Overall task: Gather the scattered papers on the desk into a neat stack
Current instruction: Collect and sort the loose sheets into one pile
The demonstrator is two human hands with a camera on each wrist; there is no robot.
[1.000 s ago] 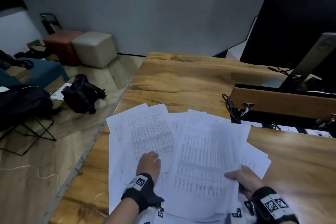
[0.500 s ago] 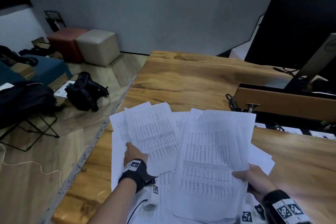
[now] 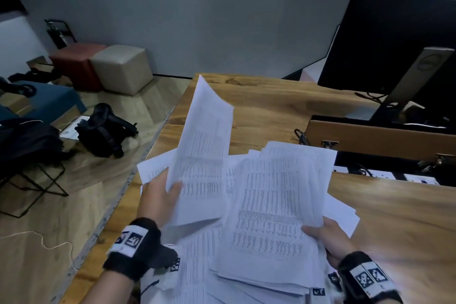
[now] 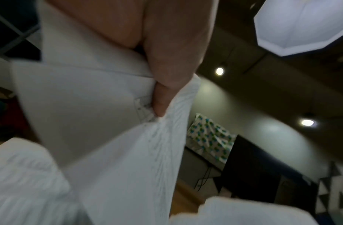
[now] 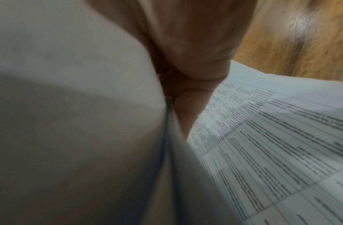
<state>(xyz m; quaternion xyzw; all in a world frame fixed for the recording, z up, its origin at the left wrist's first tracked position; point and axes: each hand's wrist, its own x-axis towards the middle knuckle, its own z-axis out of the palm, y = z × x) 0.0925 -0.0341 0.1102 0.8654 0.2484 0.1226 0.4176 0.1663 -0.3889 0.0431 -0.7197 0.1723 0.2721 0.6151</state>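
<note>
While left hand [image 3: 160,195] pinches a raised sheet [image 3: 204,145], right hand [image 3: 328,237] grips the stack [image 3: 274,217].

The thin white paper sheets printed with grey tables [image 3: 269,207] look matt and smooth, and the raised white printed sheet [image 3: 204,145] bends limply. The brown wooden desk [image 3: 271,108] shows strong dark grain under a light sheen. The black fuzzy cloth wristbands [image 3: 133,252] carry smooth white printed tags. On the pale wood-look plank floor [image 3: 49,229] stand a beige upholstered cube stool [image 3: 123,66] and a red-brown upholstered cube stool [image 3: 74,61], both matt. The grey monitor stand [image 3: 419,76] looks smooth.
</note>
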